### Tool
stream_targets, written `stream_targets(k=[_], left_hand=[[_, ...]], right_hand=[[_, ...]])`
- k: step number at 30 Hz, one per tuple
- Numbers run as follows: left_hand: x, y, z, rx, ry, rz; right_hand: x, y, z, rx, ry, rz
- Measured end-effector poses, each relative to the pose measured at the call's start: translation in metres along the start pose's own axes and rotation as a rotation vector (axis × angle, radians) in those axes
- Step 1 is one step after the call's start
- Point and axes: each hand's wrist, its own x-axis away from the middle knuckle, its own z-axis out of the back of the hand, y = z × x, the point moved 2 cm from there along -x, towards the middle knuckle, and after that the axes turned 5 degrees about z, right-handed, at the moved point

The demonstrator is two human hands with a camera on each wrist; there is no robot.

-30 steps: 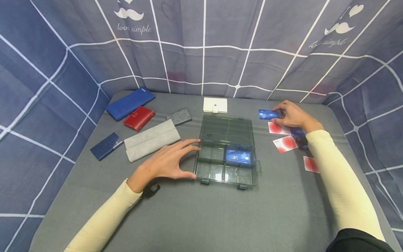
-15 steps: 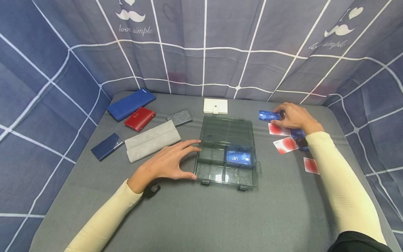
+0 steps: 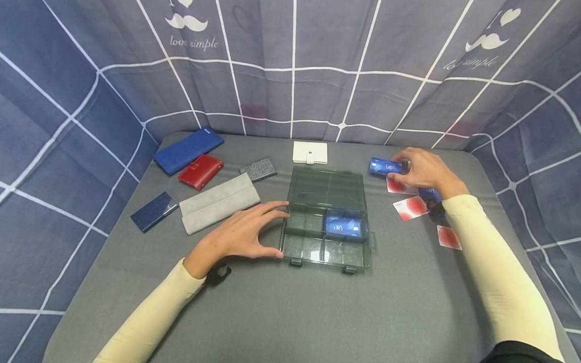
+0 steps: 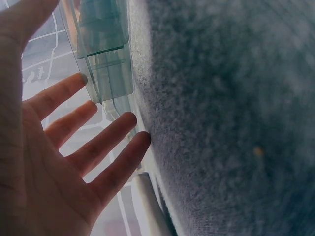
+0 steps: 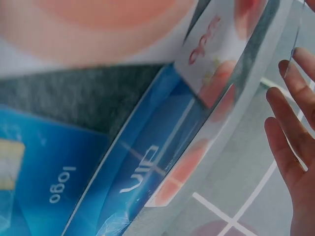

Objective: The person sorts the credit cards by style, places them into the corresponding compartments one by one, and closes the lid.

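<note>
In the head view my right hand (image 3: 424, 170) pinches a blue VIP card (image 3: 383, 166) by its right end, at the far right of the table. In the right wrist view that card shows only as a thin edge. Beneath the hand and forearm lie red-and-white cards (image 3: 411, 207) and blue cards (image 5: 142, 172), partly hidden. My left hand (image 3: 242, 229) has its fingers spread at the left side of an opened clear green plastic box (image 3: 303, 247); fingertips are at its edge, contact uncertain. Another blue VIP card (image 3: 343, 227) lies in the box's right rear compartment.
Left on the grey table are a blue wallet (image 3: 188, 150), a red wallet (image 3: 201, 171), a grey long wallet (image 3: 220, 202), a dark blue holder (image 3: 153, 212) and a grey felt holder (image 3: 258, 169). A white snap holder (image 3: 310, 152) stands behind the box. Checked curtains surround the table.
The blue card in my right hand has shifted slightly left and changed its tilt. My left hand and the box have stayed where they were.
</note>
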Motion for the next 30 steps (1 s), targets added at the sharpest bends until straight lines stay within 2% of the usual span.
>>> stream_targets(k=[14,21,30], left_hand=[[0.0,0.0,0.0,-0.001,0.006,-0.007],[0.0,-0.001,-0.001,-0.003,0.005,-0.006],[0.0,0.0,-0.001,0.001,0.008,-0.009]], right_hand=[[0.016,-0.034,0.001,0.046,0.109,0.081],[0.031,-0.053,0.001,-0.005,0.105,0.098],[0.046,-0.074,0.004,0.027,0.209,0.213]])
